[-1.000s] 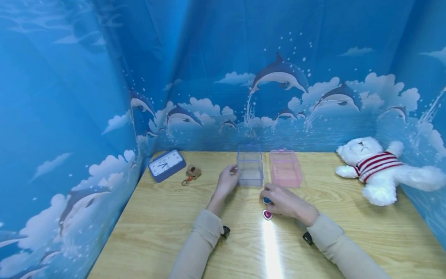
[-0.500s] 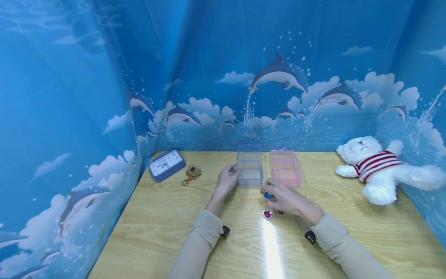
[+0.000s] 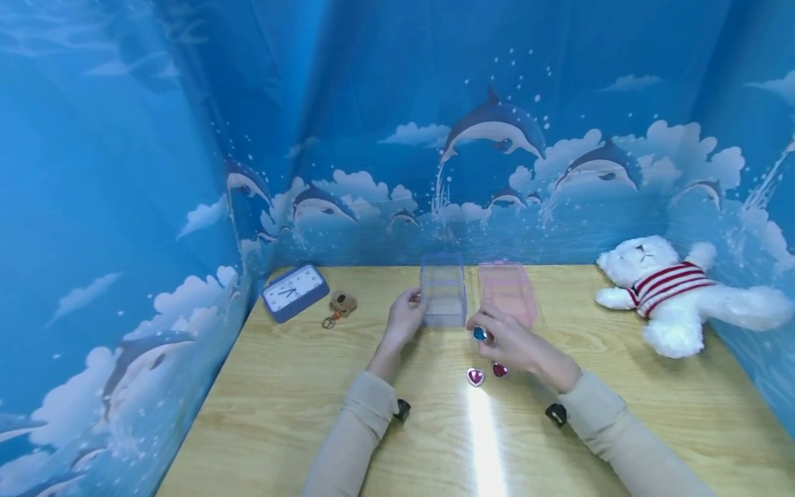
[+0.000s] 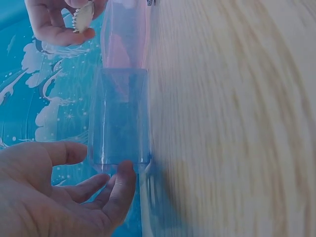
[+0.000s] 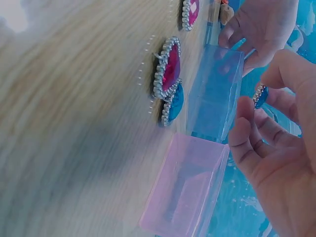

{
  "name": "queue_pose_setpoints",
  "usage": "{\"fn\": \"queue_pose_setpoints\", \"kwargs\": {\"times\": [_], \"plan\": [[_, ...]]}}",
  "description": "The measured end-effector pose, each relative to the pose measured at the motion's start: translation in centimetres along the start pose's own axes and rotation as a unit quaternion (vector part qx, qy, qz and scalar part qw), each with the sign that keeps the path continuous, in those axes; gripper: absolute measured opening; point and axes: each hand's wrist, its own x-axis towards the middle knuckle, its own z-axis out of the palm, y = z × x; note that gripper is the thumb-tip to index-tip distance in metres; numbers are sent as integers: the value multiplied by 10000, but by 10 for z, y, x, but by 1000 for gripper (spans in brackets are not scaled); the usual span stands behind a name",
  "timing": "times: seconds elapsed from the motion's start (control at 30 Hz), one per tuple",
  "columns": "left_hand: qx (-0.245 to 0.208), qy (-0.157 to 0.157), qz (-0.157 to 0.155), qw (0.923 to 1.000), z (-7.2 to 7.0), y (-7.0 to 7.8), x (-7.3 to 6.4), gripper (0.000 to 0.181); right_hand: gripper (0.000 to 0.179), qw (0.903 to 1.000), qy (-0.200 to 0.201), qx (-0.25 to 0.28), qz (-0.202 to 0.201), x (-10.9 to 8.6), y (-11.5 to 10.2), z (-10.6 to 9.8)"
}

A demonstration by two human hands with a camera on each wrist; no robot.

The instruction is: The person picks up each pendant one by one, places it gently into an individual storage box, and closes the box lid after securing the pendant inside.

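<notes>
Between fingertips and thumb, my right hand point(image 3: 509, 342) pinches a blue gem point(image 5: 260, 96) with a beaded silver edge, held above the table just in front of the pink box. My left hand point(image 3: 406, 319) is beside the clear blue box point(image 3: 444, 307), its relaxed fingers touching the box's near end in the left wrist view. The clear pink box point(image 3: 511, 298) stands right of the blue one; both have raised lids. On the table lie a pink heart-shaped gem point(image 3: 475, 376), a red gem point(image 3: 499, 369) and another blue gem point(image 5: 175, 103), which the head view hides.
A blue clock point(image 3: 295, 293) and a brown plush keychain point(image 3: 342, 304) lie at the left. A white teddy bear point(image 3: 673, 293) in a striped sweater lies at the right. Dolphin-print cloth point(image 3: 373, 138) encloses the table point(image 3: 273, 407) at the back and sides.
My right hand has lifted the blue gem and moved it slightly away from me, toward the boxes, uncovering the red gem. My left hand stays at the blue box.
</notes>
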Motion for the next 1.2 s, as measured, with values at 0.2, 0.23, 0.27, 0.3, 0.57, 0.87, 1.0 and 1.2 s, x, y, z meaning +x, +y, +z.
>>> {"fn": "queue_pose_setpoints", "kwargs": {"times": [0.2,0.23,0.27,0.3,0.57,0.87,1.0,1.2], "plan": [[48,41,25,10000,0,-1,1,51,40,9996,255,-47,-141,3,1,-2],[43,49,32,10000,-1,-1,1,51,40,9993,317,-58,-211,5,1,-2],[43,57,38,10000,-1,-1,1,50,40,9991,359,-69,-232,6,1,-3],[10,52,31,10000,-1,-1,1,50,41,9989,389,-62,-236,7,1,-4],[-750,-166,-307,9966,-4,-3,1,47,36,9980,609,-107,-152,18,-3,-7],[-1118,-444,-597,9909,-9,-2,2,47,34,9969,518,206,560,36,-7,-10],[-1210,-519,-678,9890,-10,-3,3,47,33,9963,437,305,675,42,-7,-10],[-1224,-566,-691,9884,-10,-5,1,49,37,9962,286,452,683,50,-7,-9]]}}
